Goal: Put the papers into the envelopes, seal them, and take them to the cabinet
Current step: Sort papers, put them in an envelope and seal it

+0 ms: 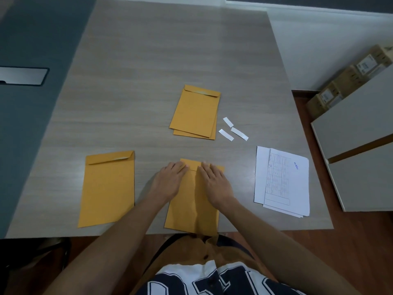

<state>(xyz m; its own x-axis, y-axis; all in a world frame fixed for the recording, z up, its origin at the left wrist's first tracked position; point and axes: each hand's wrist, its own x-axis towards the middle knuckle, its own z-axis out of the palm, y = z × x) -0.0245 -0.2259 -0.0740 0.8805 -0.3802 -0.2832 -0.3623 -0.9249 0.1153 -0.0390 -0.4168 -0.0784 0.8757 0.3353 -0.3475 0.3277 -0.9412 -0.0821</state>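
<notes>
Tan envelope (191, 201), flap folded, under hands (170, 179).

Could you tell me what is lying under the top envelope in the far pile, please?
Under the top envelope, another envelope shows along the near and right edges. Anything beneath that is covered.
</notes>
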